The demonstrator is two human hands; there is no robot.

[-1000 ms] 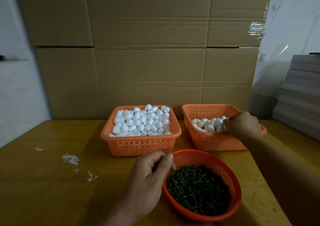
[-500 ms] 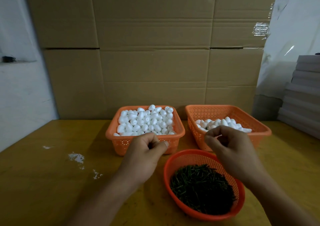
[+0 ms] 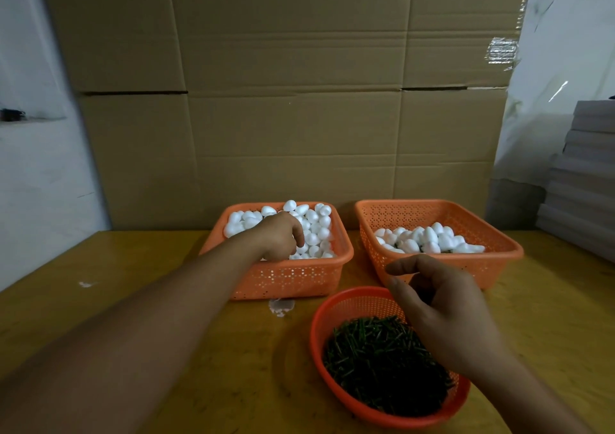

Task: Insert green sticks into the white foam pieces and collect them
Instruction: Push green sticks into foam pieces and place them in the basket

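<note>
**A foam piece is reached for while the other hand waits over the sticks**

The white foam pieces (image 3: 312, 225) are heaped in the left orange basket (image 3: 286, 279) at the back of the tabletop (image 3: 109, 300). They are judged to be very light, soft and easily dented, so a gentle pinch round the rounded body should suffice; a hard squeeze could mark or crush one. The green sticks (image 3: 382, 357) lie piled in the round orange basket (image 3: 349, 304) nearest the camera. They appear thin, short and stiff, and would best be taken one at a time near one end, so that the other end is left free to be pushed into the foam.

The left hand (image 3: 281, 235) is lowered into the heap of foam, knuckles up, its fingers curled downward among the pieces; whether a piece is already gripped cannot be told, since the fingertips are hidden. The right hand (image 3: 442, 310) hovers above the far rim of the stick basket, loosely curled, thumb and forefinger apart, and nothing is seen in it. Finished pieces (image 3: 429, 239), with dark stems glimpsed beneath them, are collected in the right orange basket (image 3: 436, 212).
</note>
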